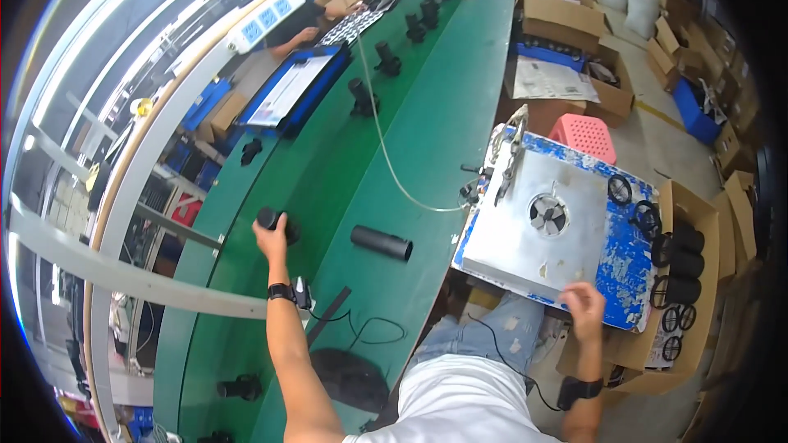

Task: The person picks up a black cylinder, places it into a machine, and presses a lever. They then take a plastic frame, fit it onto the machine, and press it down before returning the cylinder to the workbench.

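Note:
My left hand (272, 239) reaches over the green conveyor belt, its fingers closed round a black cylindrical part (268, 218). Part of that piece is hidden by the hand. To the right of it, a plain black tube (382, 243) lies on its side on the green worktop (345, 287). Beside the front edge of a silver metal box (533, 234), my right hand (584, 309) hovers with loosely bent fingers and nothing visible in them. A small fan-like rotor (548, 214) shows in the round opening of the box, and a metal clamp (510, 160) is at its far left.
Several black parts (361, 97) stand along the belt. Black rings (620, 189) lie on the chipped blue board (624, 271), and a cardboard box (706, 295) with black cylinders is at the right. Beyond are a pink stool (583, 138) and a co-worker's hand (306, 35). A grey post (189, 299) crosses near my left wrist.

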Demonstrator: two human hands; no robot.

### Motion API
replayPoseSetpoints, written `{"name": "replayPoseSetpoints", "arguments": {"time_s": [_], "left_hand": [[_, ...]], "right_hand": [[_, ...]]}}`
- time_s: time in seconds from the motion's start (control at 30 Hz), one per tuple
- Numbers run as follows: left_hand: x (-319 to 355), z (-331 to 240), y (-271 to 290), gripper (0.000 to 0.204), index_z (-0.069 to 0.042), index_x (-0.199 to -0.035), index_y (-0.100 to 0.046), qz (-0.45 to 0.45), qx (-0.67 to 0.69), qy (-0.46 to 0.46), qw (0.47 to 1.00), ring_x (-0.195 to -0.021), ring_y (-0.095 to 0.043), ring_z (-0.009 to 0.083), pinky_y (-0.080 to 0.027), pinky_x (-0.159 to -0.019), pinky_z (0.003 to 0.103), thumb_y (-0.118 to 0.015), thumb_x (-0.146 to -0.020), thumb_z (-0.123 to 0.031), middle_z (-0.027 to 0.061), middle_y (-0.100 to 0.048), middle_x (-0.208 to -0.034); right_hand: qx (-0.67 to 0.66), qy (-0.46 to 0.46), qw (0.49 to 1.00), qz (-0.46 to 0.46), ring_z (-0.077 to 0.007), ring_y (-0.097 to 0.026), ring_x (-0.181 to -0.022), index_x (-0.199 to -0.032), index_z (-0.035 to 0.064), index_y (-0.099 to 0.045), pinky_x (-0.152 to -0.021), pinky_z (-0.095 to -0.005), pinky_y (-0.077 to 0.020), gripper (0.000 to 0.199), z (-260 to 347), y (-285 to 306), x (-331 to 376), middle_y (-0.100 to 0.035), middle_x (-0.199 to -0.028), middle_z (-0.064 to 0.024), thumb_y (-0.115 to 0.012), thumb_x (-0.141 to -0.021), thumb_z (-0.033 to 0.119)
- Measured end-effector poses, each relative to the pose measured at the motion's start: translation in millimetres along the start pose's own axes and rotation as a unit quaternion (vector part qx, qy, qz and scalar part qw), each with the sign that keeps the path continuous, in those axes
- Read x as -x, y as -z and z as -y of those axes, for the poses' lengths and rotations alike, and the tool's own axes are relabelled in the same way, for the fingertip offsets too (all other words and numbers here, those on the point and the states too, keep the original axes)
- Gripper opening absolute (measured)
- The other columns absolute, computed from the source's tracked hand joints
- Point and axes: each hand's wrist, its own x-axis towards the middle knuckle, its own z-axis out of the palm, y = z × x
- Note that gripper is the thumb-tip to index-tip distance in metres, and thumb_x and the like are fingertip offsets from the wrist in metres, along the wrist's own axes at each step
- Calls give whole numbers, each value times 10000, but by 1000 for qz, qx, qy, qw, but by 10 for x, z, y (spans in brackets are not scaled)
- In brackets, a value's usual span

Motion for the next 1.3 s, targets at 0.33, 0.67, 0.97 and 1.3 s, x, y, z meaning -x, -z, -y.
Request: {"name": "replayPoseSetpoints", "arguments": {"time_s": [0.33,0.67,0.97,1.3], "left_hand": [[-141,851,15,823,37,-1306,-415,-16,-80,275,958,-1142,-542,416,-433,-979,459,-781,-723,-416,244,-530,-1279],[1293,-743,134,475,30,-1226,-448,50,17,-186,981,-1316,-330,420,-276,-1096,491,-577,-774,-44,267,-312,-1408],[2847,-1094,-93,406,-1,-1194,-484,273,157,-111,943,-1075,-529,263,-467,-809,358,-562,-796,-16,140,-369,-1393],[2648,-1120,37,369,-1,-1202,-487,376,150,-135,904,-904,-605,212,-474,-718,300,-536,-837,-22,121,-442,-1318]], "right_hand": [[517,-146,790,-296,-393,-375,-1299,-1385,72,-391,-1078,-443,-334,678,-1146,1632,-316,-375,-1430,-193,-681,-773,113],[549,-276,739,-275,-404,-379,-1286,-1369,76,-432,-1056,-480,-357,620,-1592,1753,-282,-398,-1408,-173,-648,-799,187],[520,-223,796,-215,-384,-418,-1261,-1304,26,-491,-1053,-449,-373,635,-1534,1734,-865,-448,-1372,-208,-694,-755,273],[483,-241,799,-266,-376,-400,-1302,-1417,73,-366,-1074,-428,-367,682,-1034,2035,-1165,-292,-1514,-102,-623,-787,121]]}}
